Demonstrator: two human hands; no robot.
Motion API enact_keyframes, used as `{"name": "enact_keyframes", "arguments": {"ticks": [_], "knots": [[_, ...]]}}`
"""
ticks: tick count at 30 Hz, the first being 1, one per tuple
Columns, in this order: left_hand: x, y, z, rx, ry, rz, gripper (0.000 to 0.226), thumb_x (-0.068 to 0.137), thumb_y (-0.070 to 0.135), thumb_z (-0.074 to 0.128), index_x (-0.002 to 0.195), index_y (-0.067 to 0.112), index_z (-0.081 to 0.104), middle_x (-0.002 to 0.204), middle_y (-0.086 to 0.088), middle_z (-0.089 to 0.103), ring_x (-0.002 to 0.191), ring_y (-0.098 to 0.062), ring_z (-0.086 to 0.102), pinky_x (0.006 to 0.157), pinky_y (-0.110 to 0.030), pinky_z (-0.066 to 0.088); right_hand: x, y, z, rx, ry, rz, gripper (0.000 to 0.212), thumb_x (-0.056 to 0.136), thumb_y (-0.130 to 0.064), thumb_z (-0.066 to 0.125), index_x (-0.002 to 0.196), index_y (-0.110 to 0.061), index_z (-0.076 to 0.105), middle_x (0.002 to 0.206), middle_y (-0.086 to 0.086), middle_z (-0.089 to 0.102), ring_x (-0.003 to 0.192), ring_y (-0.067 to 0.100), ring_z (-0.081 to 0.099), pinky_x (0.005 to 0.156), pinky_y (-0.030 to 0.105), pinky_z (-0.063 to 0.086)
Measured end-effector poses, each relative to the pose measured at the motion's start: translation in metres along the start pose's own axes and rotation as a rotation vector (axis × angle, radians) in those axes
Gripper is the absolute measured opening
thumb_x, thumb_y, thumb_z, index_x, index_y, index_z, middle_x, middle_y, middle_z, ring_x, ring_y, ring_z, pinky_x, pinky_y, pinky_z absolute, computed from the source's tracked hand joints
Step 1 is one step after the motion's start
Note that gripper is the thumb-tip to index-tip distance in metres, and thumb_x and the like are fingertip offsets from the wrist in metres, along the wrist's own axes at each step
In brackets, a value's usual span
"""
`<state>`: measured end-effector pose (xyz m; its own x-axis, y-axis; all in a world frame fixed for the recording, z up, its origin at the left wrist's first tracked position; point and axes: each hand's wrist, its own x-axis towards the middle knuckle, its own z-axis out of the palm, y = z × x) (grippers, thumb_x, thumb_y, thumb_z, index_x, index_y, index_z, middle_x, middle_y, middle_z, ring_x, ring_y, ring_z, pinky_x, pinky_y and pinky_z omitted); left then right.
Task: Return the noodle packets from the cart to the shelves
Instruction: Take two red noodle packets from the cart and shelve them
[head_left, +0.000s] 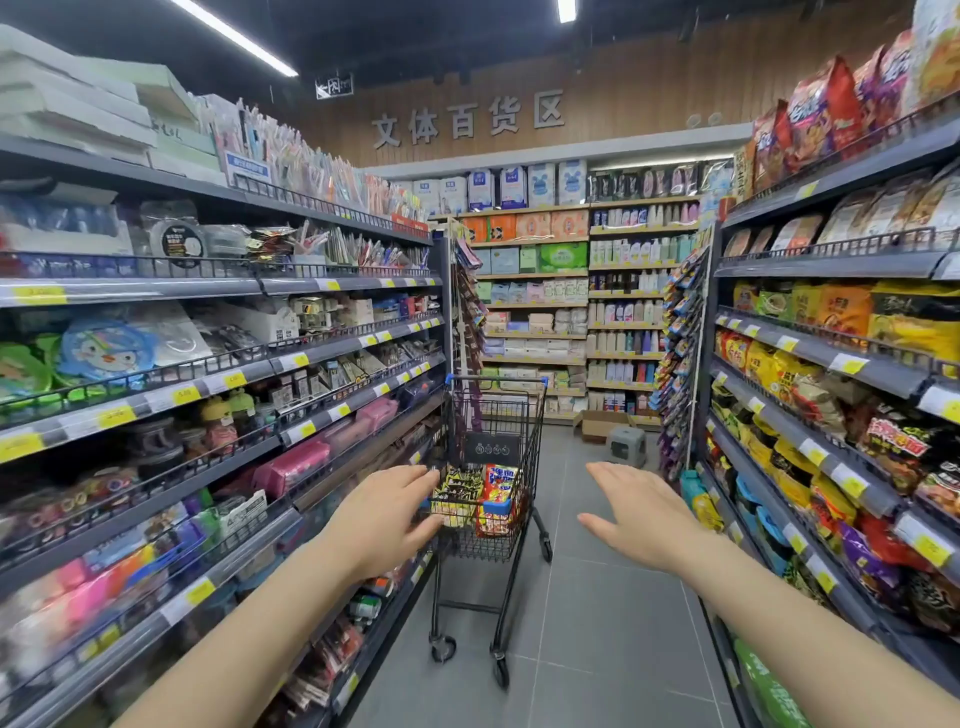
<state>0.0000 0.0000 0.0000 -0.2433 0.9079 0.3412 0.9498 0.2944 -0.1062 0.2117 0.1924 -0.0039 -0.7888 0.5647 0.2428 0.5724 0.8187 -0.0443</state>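
Observation:
A black wire shopping cart with blue handle ends stands in the aisle ahead of me. In its basket lie noodle packets: a yellow-and-black one on the left and a red one beside it. My left hand reaches forward with straight fingers, its tips at the cart's near left edge next to the yellow packet. My right hand is held out flat, palm down, to the right of the cart and apart from it. Both hands hold nothing. The noodle shelves on my right are full of red, yellow and black packets.
Shelves of stationery and small goods line my left. A hanging snack rack stands at the far end of the right shelves. A grey stool and a cardboard box sit on the floor beyond the cart. Grey tiled floor runs between.

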Motion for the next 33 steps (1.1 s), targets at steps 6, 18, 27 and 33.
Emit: {"name": "enact_keyframes", "arguments": {"ticks": [6, 18, 27, 33], "knots": [[0.016, -0.022, 0.025, -0.005, 0.017, -0.002, 0.093, 0.069, 0.060, 0.005, 0.143, 0.012, 0.035, 0.146, -0.007, 0.041, 0.134, -0.021, 0.037, 0.111, -0.032, 0.026, 0.040, 0.003, 0.020, 0.030, -0.016, 0.002, 0.069, 0.093, -0.049, 0.042, 0.149, -0.016, 0.021, 0.156, 0.000, 0.025, 0.143, 0.015, 0.023, 0.117, 0.031, 0.017], [0.137, -0.137, 0.078, 0.071, -0.019, -0.009, 0.078, 0.080, 0.058, 0.015, 0.139, 0.012, 0.039, 0.139, -0.006, 0.048, 0.128, -0.022, 0.043, 0.107, -0.032, 0.033, 0.212, -0.007, 0.071, 0.050, -0.044, -0.013, 0.068, 0.093, -0.047, 0.044, 0.149, -0.015, 0.021, 0.156, 0.001, 0.027, 0.142, 0.016, 0.026, 0.117, 0.032, 0.020], [0.227, -0.229, 0.127, 0.094, -0.106, 0.020, 0.080, 0.081, 0.060, 0.011, 0.144, 0.015, 0.031, 0.145, -0.002, 0.041, 0.132, -0.018, 0.037, 0.111, -0.030, 0.027, 0.341, -0.013, 0.112, 0.099, -0.071, 0.025, 0.068, 0.094, -0.048, 0.043, 0.150, -0.017, 0.020, 0.156, 0.000, 0.026, 0.142, 0.016, 0.026, 0.116, 0.030, 0.020], [0.292, -0.273, 0.172, 0.040, -0.137, 0.020, 0.066, 0.090, 0.050, 0.028, 0.143, 0.010, 0.033, 0.145, -0.006, 0.042, 0.132, -0.021, 0.038, 0.111, -0.031, 0.027, 0.419, 0.003, 0.148, 0.110, -0.106, 0.050, 0.070, 0.093, -0.048, 0.046, 0.150, -0.015, 0.022, 0.155, 0.000, 0.028, 0.142, 0.016, 0.028, 0.116, 0.030, 0.023]]}}
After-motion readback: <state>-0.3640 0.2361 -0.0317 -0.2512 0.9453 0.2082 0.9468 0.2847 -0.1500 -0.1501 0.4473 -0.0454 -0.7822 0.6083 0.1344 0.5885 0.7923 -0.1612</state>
